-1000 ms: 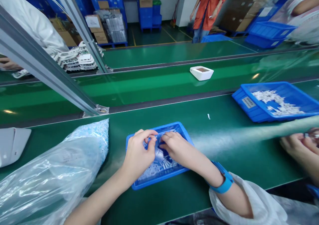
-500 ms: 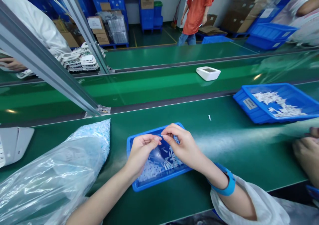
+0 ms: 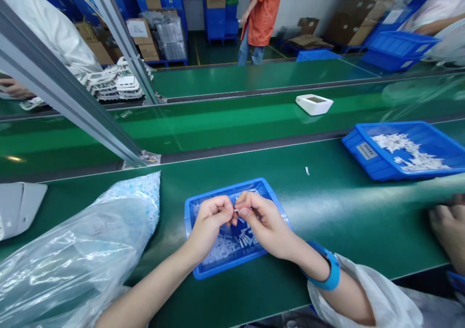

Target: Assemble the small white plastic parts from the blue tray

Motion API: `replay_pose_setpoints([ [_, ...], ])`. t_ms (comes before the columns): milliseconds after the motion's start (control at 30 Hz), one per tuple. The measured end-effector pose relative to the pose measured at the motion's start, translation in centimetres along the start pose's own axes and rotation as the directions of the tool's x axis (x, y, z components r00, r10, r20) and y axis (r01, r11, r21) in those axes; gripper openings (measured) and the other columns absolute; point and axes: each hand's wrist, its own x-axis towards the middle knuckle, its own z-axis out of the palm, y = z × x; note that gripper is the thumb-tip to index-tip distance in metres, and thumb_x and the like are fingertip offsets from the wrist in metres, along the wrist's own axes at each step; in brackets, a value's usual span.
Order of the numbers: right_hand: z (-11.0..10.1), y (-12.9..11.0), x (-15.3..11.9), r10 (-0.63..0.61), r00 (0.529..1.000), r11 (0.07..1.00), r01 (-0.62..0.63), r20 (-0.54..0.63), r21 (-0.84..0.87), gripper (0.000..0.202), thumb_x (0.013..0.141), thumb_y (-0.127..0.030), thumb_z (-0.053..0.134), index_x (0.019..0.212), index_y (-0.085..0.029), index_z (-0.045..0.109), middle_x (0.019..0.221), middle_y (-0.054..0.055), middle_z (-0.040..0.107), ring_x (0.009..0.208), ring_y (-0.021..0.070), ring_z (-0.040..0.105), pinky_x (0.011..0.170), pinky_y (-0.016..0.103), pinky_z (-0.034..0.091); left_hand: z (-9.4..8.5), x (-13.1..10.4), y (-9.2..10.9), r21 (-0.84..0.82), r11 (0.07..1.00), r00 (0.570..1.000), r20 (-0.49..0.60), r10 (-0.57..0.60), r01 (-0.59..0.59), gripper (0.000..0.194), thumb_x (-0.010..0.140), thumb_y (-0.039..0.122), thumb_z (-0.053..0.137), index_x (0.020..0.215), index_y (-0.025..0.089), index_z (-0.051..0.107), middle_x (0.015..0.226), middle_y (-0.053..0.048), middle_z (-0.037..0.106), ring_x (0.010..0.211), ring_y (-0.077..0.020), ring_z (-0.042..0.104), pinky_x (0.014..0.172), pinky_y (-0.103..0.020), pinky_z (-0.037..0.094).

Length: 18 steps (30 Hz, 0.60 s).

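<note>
Over a small blue bin [image 3: 232, 265], my left hand [image 3: 212, 221] and my right hand [image 3: 263, 224] meet with their fingertips pinched together. A tiny white piece [image 3: 236, 210] shows between the fingertips; its exact kind is too small to make out. Both hands seem to grip it. Beneath them, the bin holds many small white strips [image 3: 246, 238] and translucent pieces [image 3: 220, 249]. A blue band circles my right wrist. Left of the bin lies a clear plastic bag [image 3: 94, 236] filled with small pale blue and white pieces.
A larger blue bin [image 3: 370, 165] of white parts stands at the right, near another person's hand [image 3: 448, 228]. One white strip [image 3: 307, 171] lies on the green table. A white device [image 3: 314, 104] sits on the conveyor. A metal post [image 3: 72, 76] slants across the left.
My hands have come closer together and lowered slightly over the bin. The white device on the conveyor has shifted right, and the person in orange has walked left.
</note>
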Motion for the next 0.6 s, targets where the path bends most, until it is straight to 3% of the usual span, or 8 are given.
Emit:
replay_pose_setpoints([
  [167,0.2,0.1,0.0,-0.046,0.998,0.996,0.043,-0.033,-0.079,0.020,0.096,-0.012,0.044,0.079,-0.020,0.052,0.076,0.000,0.058,0.071,0.0127,0.056,0.066,0.027,0.045,0.1,-0.2,0.1,0.039,0.997,0.997,-0.022,0.074,-0.074,0.029,0.077,0.034,0.065,0.058,0.016,0.052,0.055,0.001,0.056,0.055,-0.0103,0.048,0.056,-0.021,0.036],
  [400,1.0,0.5,-0.7,-0.217,0.974,0.927,0.184,-0.067,-0.325,0.022,0.088,0.001,0.042,0.082,-0.020,0.045,0.078,0.002,0.053,0.072,0.0151,0.052,0.064,0.028,0.044,0.3,-0.5,-0.1,0.245,0.949,0.969,-0.099,0.228,-0.198,0.029,0.081,0.035,0.064,0.061,0.015,0.058,0.056,-0.001,0.060,0.055,-0.0120,0.054,0.055,-0.022,0.042],
  [600,1.5,0.6,-1.0,-0.311,0.947,0.856,0.244,-0.077,-0.455,0.025,0.085,0.005,0.041,0.082,-0.020,0.044,0.076,0.004,0.052,0.073,0.0180,0.052,0.064,0.031,0.046,0.5,-0.9,-0.3,0.338,0.921,0.959,-0.131,0.251,-0.195,0.024,0.082,0.028,0.060,0.063,0.014,0.063,0.059,-0.002,0.063,0.056,-0.0135,0.057,0.056,-0.023,0.044],
])
